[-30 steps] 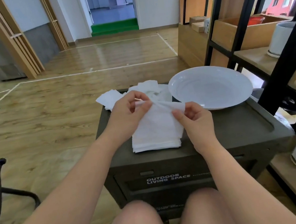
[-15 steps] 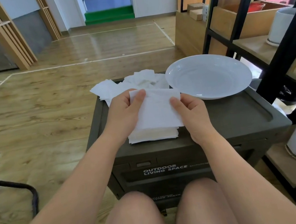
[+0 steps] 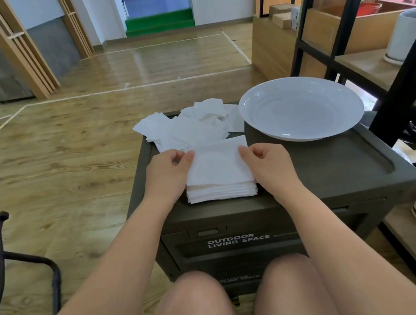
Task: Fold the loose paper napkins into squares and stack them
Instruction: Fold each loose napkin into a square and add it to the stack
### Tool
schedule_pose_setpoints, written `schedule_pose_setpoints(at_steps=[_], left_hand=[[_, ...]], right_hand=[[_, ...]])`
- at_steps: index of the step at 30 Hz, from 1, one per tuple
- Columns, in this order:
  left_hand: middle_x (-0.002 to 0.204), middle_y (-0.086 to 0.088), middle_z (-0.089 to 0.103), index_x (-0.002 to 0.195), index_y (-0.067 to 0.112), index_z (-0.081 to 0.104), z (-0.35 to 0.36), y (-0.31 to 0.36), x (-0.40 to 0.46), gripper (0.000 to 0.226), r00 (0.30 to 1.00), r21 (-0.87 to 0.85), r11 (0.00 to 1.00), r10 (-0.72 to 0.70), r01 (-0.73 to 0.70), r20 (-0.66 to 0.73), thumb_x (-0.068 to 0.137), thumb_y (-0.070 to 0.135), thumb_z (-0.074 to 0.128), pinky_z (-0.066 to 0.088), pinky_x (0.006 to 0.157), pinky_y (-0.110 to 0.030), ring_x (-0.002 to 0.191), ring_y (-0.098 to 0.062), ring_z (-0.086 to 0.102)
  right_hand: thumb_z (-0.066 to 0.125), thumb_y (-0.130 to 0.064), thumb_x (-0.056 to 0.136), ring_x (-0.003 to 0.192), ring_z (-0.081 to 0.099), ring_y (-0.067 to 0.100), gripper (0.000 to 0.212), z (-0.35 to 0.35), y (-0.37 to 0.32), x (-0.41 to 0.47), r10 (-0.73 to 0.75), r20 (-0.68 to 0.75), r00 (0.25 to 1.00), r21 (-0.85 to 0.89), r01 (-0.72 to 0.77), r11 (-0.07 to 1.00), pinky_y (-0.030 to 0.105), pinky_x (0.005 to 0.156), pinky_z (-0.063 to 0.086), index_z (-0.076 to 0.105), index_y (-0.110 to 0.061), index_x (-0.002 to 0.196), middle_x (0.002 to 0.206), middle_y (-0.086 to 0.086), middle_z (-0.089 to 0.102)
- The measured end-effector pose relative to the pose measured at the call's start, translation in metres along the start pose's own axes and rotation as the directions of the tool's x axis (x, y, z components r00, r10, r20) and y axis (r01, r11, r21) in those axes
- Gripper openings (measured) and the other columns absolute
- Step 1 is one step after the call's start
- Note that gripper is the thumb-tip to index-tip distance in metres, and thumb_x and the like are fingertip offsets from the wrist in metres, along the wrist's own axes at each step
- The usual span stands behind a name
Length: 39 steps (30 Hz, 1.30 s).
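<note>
On dark green box surface (image 3: pixel 337 165), our left hand (image 3: pixel 169 174) and right hand (image 3: pixel 267 162) pinch folded white paper napkin (image 3: pixel 218 163), seemingly flush; square its corners over white napkin stack (image 3: pixel 222 194).

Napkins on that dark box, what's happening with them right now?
A seated person is folding paper napkins. Both hands, left hand and right hand, pinch the far corners of a folded napkin lying atop the stack at the near edge of the box. Loose napkins wait behind it, beside a white plate holding nothing.
</note>
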<state>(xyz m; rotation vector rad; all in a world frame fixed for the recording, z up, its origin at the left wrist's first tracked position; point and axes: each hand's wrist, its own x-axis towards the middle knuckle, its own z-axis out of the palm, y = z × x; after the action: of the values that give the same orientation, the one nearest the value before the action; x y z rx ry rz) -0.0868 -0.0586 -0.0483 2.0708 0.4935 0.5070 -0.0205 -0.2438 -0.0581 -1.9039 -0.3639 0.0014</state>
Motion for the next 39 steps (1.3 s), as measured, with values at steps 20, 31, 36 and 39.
schedule_pose_setpoints(at_steps=[20,31,36,39], left_hand=[[0.077,0.004,0.068,0.078,0.024,0.068,0.004,-0.012,-0.001,0.016,0.994,-0.125,0.987,-0.103,0.097,-0.044,0.086,0.036,0.062,0.045,0.065,-0.024,0.075,-0.011,0.062],[0.065,0.006,0.054,0.078,0.027,0.061,0.004,-0.01,-0.001,0.008,0.997,0.044,0.996,-0.075,0.075,-0.012,0.082,0.027,0.068,0.035,0.055,-0.02,0.061,-0.006,0.051],[0.066,0.003,0.057,0.082,0.028,0.06,0.005,-0.011,0.001,0.01,0.996,0.003,0.996,-0.089,0.089,-0.015,0.081,0.025,0.07,0.038,0.057,-0.02,0.062,-0.008,0.054],[0.072,0.005,0.062,0.08,0.028,0.063,0.001,-0.01,0.014,0.006,0.994,-0.093,0.992,-0.089,0.083,-0.063,0.083,0.03,0.068,0.04,0.06,-0.022,0.068,-0.01,0.057]], right_hand=[[0.061,-0.031,0.086,0.041,0.027,0.008,0.05,0.003,-0.001,0.002,0.045,0.011,0.999,-0.124,-0.044,0.991,0.021,0.05,0.029,0.032,-0.017,0.048,0.043,-0.008,0.028],[0.066,-0.018,0.074,0.052,0.041,0.007,0.027,0.004,-0.001,0.003,0.066,-0.034,0.997,-0.184,-0.071,0.98,0.021,0.053,0.035,0.043,-0.016,0.059,0.058,-0.006,0.048],[0.065,-0.019,0.077,0.055,0.038,0.011,0.032,0.002,0.0,0.003,0.057,-0.027,0.998,-0.163,-0.061,0.985,0.024,0.056,0.037,0.038,-0.017,0.061,0.06,-0.003,0.044],[0.064,-0.026,0.083,0.052,0.036,0.008,0.035,0.001,0.004,0.005,0.085,-0.075,0.994,-0.038,-0.088,0.995,0.025,0.056,0.037,0.039,-0.017,0.06,0.055,-0.005,0.04]])
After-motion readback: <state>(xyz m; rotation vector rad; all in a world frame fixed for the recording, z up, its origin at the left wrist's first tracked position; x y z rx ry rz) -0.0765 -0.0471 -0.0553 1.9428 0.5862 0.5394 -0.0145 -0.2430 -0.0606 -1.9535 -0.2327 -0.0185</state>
